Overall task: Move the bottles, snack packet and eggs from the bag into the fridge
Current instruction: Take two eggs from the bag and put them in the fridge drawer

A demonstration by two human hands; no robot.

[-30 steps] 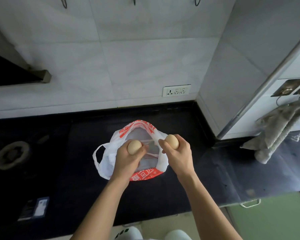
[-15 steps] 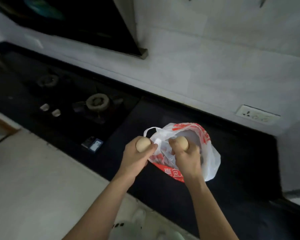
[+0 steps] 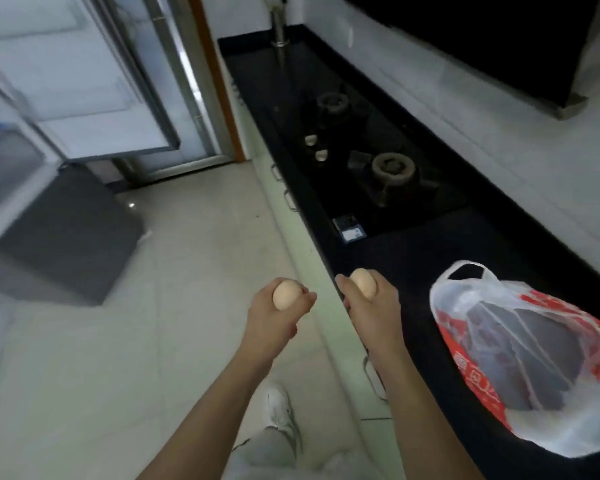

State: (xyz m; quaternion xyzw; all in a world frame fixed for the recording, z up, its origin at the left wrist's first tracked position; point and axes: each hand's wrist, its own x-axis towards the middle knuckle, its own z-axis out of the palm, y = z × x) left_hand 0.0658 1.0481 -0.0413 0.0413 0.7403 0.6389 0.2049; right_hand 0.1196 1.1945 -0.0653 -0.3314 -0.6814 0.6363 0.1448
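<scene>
A person's left hand (image 3: pixel 274 313) and right hand (image 3: pixel 371 303) are each cradling a fragile egg (image 3: pixel 286 294) in a light fingertip grip, beside the bag (image 3: pixel 520 355) at the surface's front edge.

Two pale tan eggs, one in each hand, held out over the floor: the left egg (image 3: pixel 286 294) sits wrapped in the left hand (image 3: pixel 274 318), its rounded end poking out above the curled fingers, and the right egg (image 3: pixel 363 283) is gripped the same way in the right hand (image 3: pixel 373 311), close by the counter edge. The bag (image 3: pixel 520 355), thin white plastic with red print, lies slumped and open on the black counter to the right, a handle loop standing up at its far end. The fridge (image 3: pixel 84 84) stands far left, door open, blurred
</scene>
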